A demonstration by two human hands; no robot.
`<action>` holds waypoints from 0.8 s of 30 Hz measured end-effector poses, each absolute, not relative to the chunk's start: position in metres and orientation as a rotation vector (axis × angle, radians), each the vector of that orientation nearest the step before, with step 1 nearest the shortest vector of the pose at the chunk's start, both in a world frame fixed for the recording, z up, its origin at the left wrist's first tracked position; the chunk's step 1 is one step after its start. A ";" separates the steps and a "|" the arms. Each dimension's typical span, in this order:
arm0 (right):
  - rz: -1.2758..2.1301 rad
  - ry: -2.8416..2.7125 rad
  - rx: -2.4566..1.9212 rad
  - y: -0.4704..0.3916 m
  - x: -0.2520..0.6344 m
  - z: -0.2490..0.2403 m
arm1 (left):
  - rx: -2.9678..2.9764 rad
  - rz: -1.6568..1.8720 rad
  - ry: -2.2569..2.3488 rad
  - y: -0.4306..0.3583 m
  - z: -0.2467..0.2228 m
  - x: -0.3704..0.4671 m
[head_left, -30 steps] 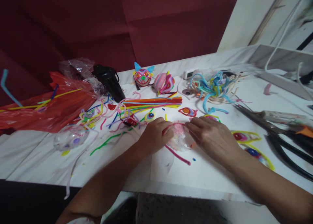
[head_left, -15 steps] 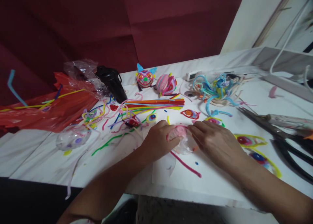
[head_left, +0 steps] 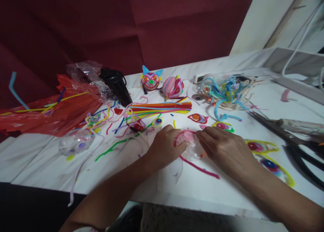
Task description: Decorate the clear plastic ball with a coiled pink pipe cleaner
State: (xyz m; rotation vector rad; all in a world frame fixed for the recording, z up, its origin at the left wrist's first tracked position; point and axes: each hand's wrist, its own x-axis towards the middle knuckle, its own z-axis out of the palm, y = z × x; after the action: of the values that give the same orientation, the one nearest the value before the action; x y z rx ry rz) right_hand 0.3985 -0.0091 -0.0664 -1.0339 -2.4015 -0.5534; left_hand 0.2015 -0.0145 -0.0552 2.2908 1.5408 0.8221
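Observation:
A clear plastic ball (head_left: 193, 153) with a pale pink pipe-cleaner coil (head_left: 187, 136) on it sits between my hands. My left hand (head_left: 165, 144) is closed around the ball's left side, with the thumb across its front. A dark pink pipe cleaner (head_left: 202, 169) curves over the coil's upper edge, and its loose tail trails below the ball toward the right. With bent fingers pressed together, my right hand (head_left: 222, 144) pinches the dark pink strip at the ball's right side; its fingertips are partly hidden.
Large black-handled scissors (head_left: 288, 135) lie at the right, near eye-shaped pieces (head_left: 269, 164). A bundle of pipe cleaners (head_left: 162, 107), a black bottle (head_left: 116, 86) and a decorated ball with blue ears (head_left: 151, 80) are behind. Another clear ball (head_left: 76, 142) rests at the left.
The dark pink pipe cleaner's loose tail has swung right and slightly up. More of the pink coil shows. Both hands keep nearly the same place.

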 end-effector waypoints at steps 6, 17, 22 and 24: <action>-0.348 -2.376 -1.077 0.005 0.402 -0.067 | 2.223 0.895 1.494 -0.011 -0.057 0.197; 0.636 -1.889 -0.934 0.010 0.385 -0.030 | 1.655 1.291 1.234 -0.009 -0.047 0.189; 1.042 -1.693 -0.901 0.003 0.376 -0.026 | 1.267 1.205 1.017 -0.016 -0.044 0.199; 1.035 -1.716 -0.866 0.000 0.373 -0.027 | 1.245 1.156 0.981 -0.020 -0.043 0.204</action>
State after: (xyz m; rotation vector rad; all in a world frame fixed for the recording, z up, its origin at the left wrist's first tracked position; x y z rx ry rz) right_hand 0.3731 0.0005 -0.0267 -0.8664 -1.7160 1.0348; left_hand 0.2036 -0.0195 -0.0434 1.2449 0.9814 1.1564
